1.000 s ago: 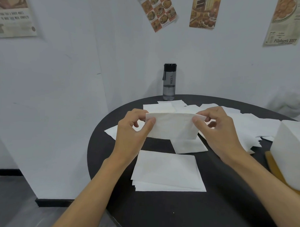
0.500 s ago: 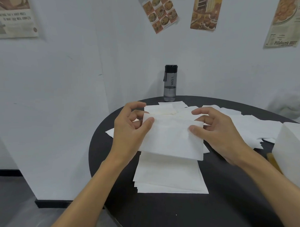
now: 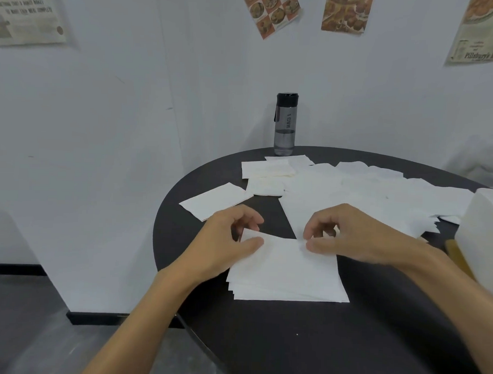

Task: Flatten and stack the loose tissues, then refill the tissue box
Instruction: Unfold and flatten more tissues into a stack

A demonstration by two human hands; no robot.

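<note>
Closest to me on the black table [image 3: 290, 342] lies the stack [image 3: 286, 286] of flattened tissues, its edges roughly squared and its near edge facing the person. The top tissue [image 3: 290, 261] lies over the stack, held by its far corners. The left hand [image 3: 224, 242] pinches the far left corner between thumb and curled fingers, and that corner is lifted a little. The right hand [image 3: 358, 235] pinches the far edge near the right corner the same way. The two hands are apart, with the tissue's width between them. Off to the right, cut by the frame edge, a white block [image 3: 484, 237] stands on a tan base; whether it is the box I cannot tell. Beyond the hands, loose tissues [image 3: 351, 187] lie scattered and overlapping across the far half of the table. A dark-capped bottle [image 3: 285, 124] stands upright at the back edge, against the white wall [image 3: 130, 126] hung with posters [image 3: 346, 11].
</note>
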